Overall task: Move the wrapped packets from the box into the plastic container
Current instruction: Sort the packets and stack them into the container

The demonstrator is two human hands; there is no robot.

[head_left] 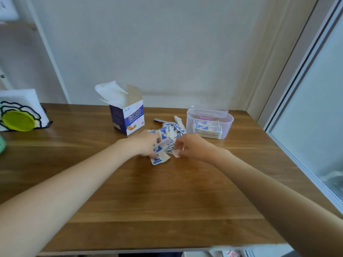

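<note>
Forearms come in low over the wooden table (167,201), both hands meeting at the loose packets (167,134) spilled just beside the plastic container (227,127), on its box side.

Left hand (146,145): fingers curled down onto the near end of the pile, gripping several packets. Right hand (193,147): fingers curled, pinching the edge of one packet (176,153) at the pile's near corner, container side.

Container is open, with a flat stack (207,128) already lying inside, touching its front wall. So the job looks partly done; the pile on the table is what's left.

Box (128,115) stands upright beyond the pile, away from the container, flaps open, with white paper (109,89) sticking out the top. Can't tell if any packets remain in it.

Step in hand, my read: gathering loose packets into a bundle. To do it well, square the edges between both hands before lifting, since they're thin and slippery and will fan out. Lay the bundle flat on the existing stack instead of dropping it in.

Far from the container, at the table's left edge: a white holder (27,102) with a green disc (18,120).
</note>
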